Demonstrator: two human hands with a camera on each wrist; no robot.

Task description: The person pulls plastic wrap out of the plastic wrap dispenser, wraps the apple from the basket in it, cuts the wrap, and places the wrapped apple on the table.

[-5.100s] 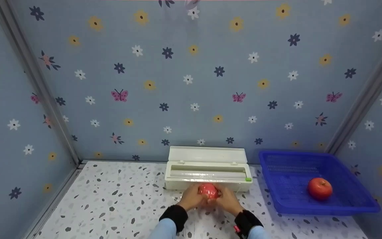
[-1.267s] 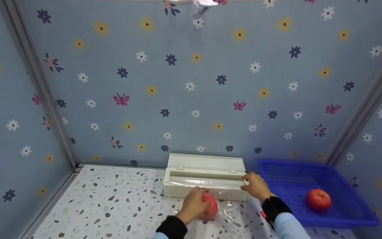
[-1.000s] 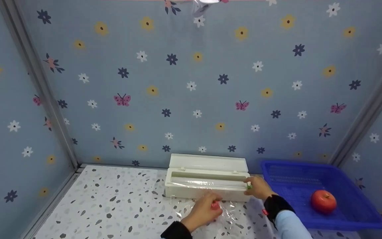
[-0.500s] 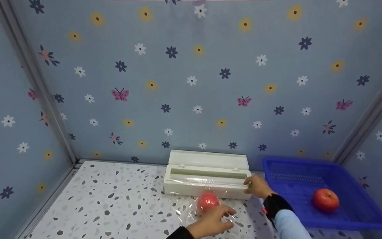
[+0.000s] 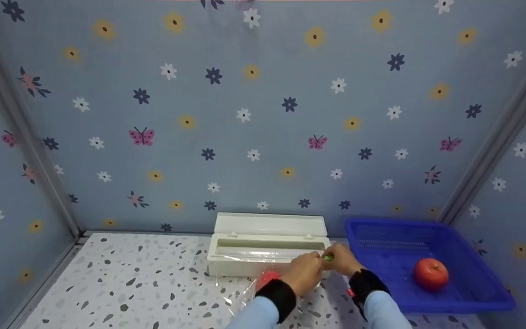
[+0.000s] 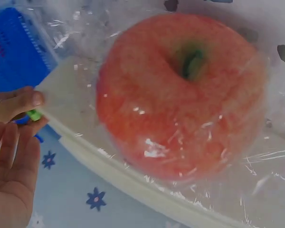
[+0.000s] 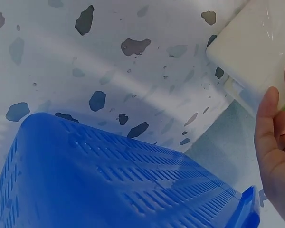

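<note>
A white cling film dispenser (image 5: 231,267) stands with its lid up and a roll of film inside. Clear film (image 5: 240,297) stretches from it over a red apple (image 6: 180,104), which the left forearm partly covers in the head view. My right hand (image 5: 343,259) pinches the green slide cutter (image 5: 328,257) at the dispenser's right end. Close beside it, my left hand (image 5: 303,273) reaches over the front edge, its fingers (image 6: 19,159) relaxed and near the cutter in the left wrist view.
To the right is a blue plastic basket (image 5: 464,305) with another red apple (image 5: 431,274) in it. A flower-patterned wall (image 5: 263,137) rises right behind the dispenser. The tabletop (image 5: 130,283) is white with dark speckles.
My left hand has gone from gripping the apple, to just in front of it, then forward to beside the right hand. My right hand moved from the apple to the green cutter.
</note>
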